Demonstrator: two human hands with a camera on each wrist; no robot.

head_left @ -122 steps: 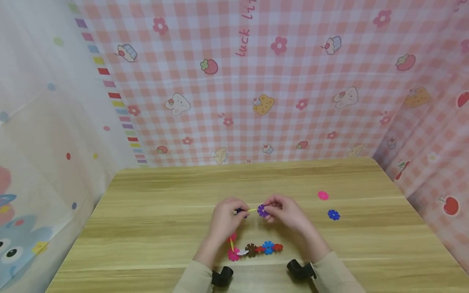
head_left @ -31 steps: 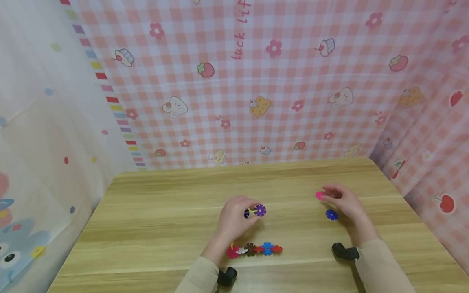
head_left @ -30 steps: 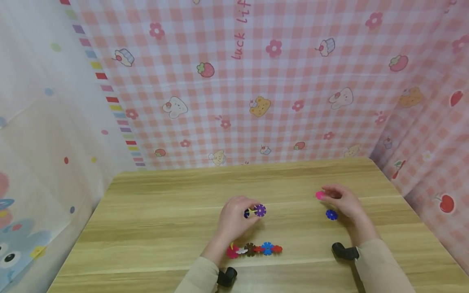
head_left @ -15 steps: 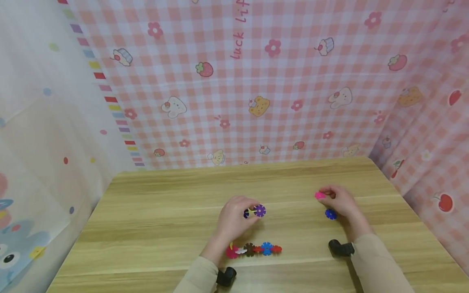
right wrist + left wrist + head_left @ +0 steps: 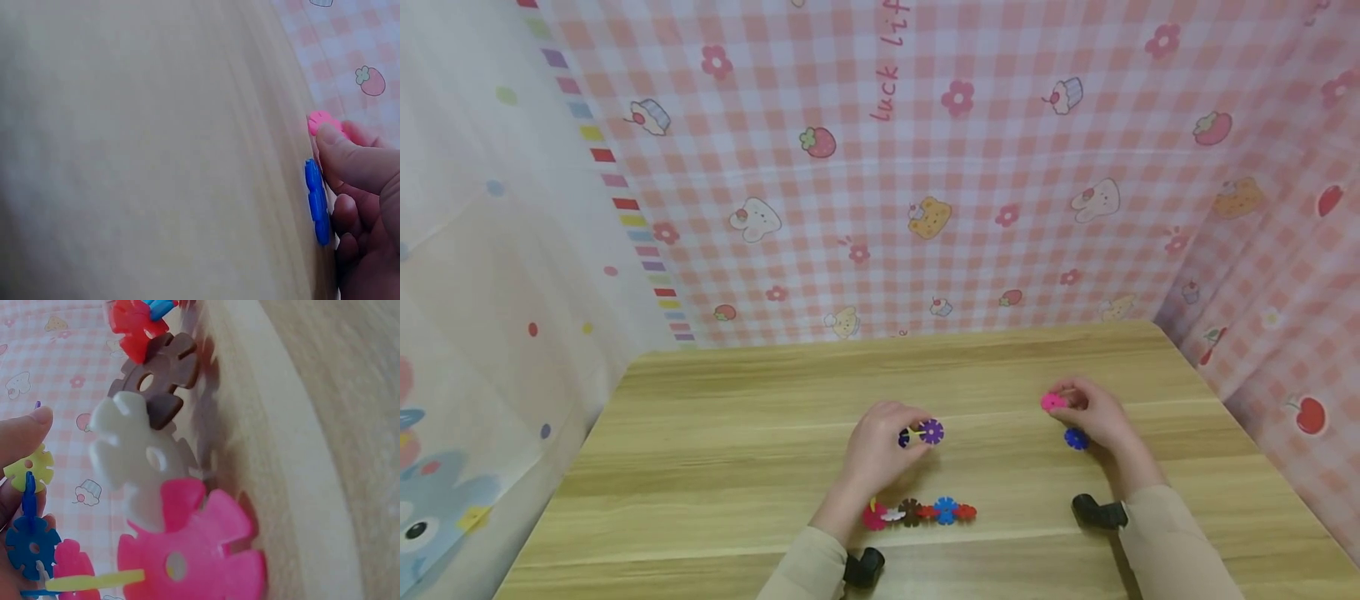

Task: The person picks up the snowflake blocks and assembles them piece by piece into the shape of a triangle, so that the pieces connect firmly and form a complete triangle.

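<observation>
Near the table's middle my left hand (image 5: 880, 446) holds one end of a chain of notched plastic flower discs, with a purple disc (image 5: 932, 432) sticking out past the fingertips. A yellow disc (image 5: 28, 467) and a blue disc (image 5: 34, 547) of that chain show beside the fingers in the left wrist view. The chain's other part lies below the hand, with pink (image 5: 200, 550), white (image 5: 134, 456) and brown discs (image 5: 912, 512), then red and light blue ones. To the right, my right hand (image 5: 1097, 417) pinches a loose pink disc (image 5: 1052, 402) between thumb and finger, its face tilted up.
A loose dark blue disc (image 5: 1076, 439) lies on the wooden table (image 5: 737, 467) just under my right hand. Black wrist mounts (image 5: 1097, 512) stick out from both sleeves. A pink checked cloth (image 5: 865, 167) hangs behind the table's back edge.
My right hand has let go of the purple disc, moved right and taken hold of the pink disc, now tilted and shifted slightly left. My left hand has kept its hold with little movement.
</observation>
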